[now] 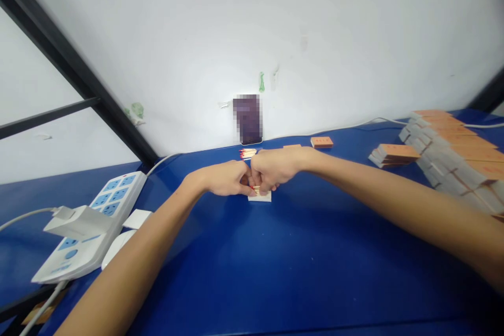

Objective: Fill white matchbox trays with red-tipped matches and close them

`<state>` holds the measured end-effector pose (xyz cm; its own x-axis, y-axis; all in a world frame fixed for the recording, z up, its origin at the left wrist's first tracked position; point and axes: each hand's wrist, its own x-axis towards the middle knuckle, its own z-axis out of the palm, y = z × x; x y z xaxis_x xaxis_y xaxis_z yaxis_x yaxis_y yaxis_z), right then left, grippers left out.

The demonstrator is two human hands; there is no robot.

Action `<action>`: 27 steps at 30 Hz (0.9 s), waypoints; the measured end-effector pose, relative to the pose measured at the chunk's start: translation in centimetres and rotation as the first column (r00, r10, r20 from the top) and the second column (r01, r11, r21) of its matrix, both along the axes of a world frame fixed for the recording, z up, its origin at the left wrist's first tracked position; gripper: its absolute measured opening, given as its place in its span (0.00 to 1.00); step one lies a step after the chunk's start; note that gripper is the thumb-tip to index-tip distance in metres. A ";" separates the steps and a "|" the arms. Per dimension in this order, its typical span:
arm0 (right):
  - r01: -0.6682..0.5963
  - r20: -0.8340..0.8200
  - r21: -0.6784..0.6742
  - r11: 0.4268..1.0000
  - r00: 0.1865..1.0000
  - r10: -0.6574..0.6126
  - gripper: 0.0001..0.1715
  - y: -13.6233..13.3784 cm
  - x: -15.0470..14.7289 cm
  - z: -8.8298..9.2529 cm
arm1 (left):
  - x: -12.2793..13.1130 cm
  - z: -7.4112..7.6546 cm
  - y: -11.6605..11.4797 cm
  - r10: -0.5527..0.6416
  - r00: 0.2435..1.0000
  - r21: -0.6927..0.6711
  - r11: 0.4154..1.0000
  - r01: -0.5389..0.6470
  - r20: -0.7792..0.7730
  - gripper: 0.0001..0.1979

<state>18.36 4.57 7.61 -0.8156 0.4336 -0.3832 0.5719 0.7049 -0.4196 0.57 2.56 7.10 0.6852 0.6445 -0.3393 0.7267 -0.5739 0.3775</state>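
A small white tray (260, 197) with matches in it lies on the blue table (252, 262), partly covered by my hands. My left hand (232, 178) is closed, its fingertips at the matches on the tray's left side. From the right, my right hand (273, 169) reaches over the tray, fingers pressed together and pointing down at the matches. The two hands touch or nearly touch, and whatever is between their fingertips is too small to make out. Just behind them lies a pile of red-tipped matches (248, 153).
Orange matchboxes (322, 142) lie near the wall, with a small stack (394, 154) and a large stack (464, 147) at the right. A white power strip (118, 194) with a plugged-in adapter stands at the left. A phone-like object (248, 119) leans on the wall.
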 end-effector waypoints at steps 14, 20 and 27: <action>-0.034 0.049 0.102 0.994 0.998 0.030 0.13 -0.5 0.6 0.7 | -0.1 -0.4 0.5 0.035 0.993 -0.073 0.997 -0.026 0.116 0.13; -0.013 0.078 0.143 0.990 0.997 0.002 0.11 -0.9 0.2 0.7 | -0.4 -0.1 0.5 0.009 0.990 -0.162 0.987 0.014 0.142 0.12; 0.006 0.089 0.173 0.985 0.996 -0.021 0.16 -1.4 0.0 1.1 | -0.1 -0.1 0.3 0.042 0.989 -0.155 0.988 -0.020 0.141 0.09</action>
